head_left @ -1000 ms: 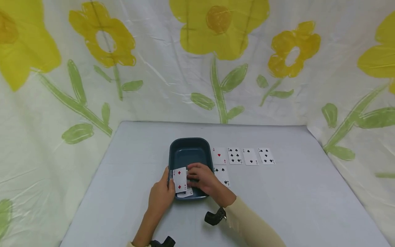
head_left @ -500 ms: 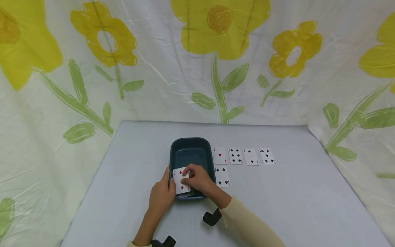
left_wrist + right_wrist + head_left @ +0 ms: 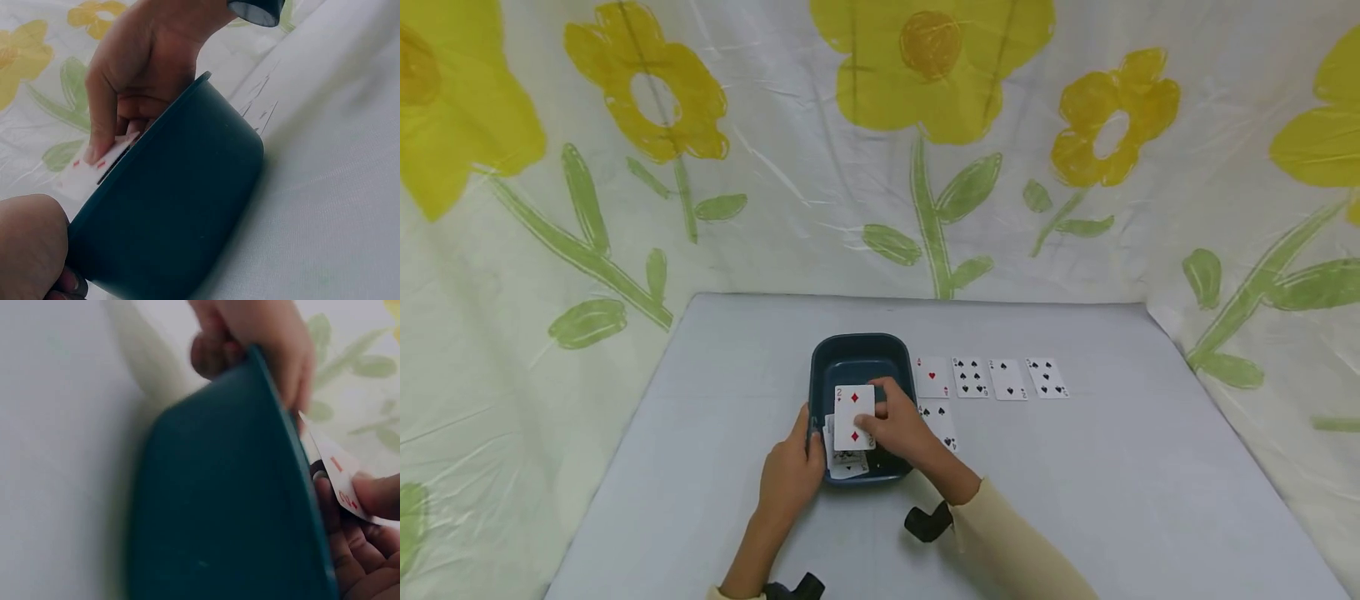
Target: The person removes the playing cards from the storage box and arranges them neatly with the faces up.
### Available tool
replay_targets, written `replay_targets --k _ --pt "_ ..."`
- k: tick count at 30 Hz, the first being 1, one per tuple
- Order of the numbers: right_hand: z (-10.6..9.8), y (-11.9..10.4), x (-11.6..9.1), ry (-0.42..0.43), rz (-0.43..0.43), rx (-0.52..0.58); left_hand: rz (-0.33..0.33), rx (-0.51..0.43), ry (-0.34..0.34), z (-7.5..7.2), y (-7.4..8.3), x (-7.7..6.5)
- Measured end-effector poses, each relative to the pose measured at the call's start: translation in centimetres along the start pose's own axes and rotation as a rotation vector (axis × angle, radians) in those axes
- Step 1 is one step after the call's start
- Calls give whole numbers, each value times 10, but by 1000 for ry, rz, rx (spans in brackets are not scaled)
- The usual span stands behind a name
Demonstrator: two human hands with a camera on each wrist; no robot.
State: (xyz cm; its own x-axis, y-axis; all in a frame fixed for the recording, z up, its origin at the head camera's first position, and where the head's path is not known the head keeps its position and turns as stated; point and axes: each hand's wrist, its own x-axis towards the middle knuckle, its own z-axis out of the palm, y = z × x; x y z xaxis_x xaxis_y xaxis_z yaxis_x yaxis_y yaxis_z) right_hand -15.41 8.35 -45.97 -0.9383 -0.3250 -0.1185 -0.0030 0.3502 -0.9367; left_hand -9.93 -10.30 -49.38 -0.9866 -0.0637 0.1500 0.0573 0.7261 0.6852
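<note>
At the near middle of the grey surface point(image 3: 700, 433), the left hand point(image 3: 792, 477) grips the near-left rim of a dark blue tub point(image 3: 859, 367). Over the tub, the right hand point(image 3: 901, 427) pinches a two of diamonds point(image 3: 853, 417). Five cards point(image 3: 988, 379) lie face-up to the right.

A cream long sleeve point(image 3: 1015, 550) covers one arm; black wrist cameras point(image 3: 928, 522) are strapped on.

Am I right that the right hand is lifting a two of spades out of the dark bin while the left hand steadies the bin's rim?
Not quite: the card pinched by the right hand is the two of diamonds, with red pips, as the head view shows. The rest stands: it is above the dark bin, and the left hand grips the bin's near-left rim.
</note>
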Motion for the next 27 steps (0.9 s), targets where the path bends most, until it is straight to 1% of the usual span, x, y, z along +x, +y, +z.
replay_targets --k 6,10,13,18,21,25,27 --pt "-17 -1 1 41 18 30 -4 11 12 1 -1 0" --pt "-31 1 -4 73 15 71 -6 16 12 3 0 0" --pt "-44 5 -8 119 16 109 -11 11 10 3 0 0" --pt "-71 18 -16 204 52 141 -18 13 6 4 0 0" --pt "-88 30 -21 240 69 103 -19 19 12 4 -1 0" --pt "-107 50 -29 296 127 -16 -20 21 12 4 -1 0" --pt "-115 60 -33 318 175 -76 -21 24 12 5 -1 0"
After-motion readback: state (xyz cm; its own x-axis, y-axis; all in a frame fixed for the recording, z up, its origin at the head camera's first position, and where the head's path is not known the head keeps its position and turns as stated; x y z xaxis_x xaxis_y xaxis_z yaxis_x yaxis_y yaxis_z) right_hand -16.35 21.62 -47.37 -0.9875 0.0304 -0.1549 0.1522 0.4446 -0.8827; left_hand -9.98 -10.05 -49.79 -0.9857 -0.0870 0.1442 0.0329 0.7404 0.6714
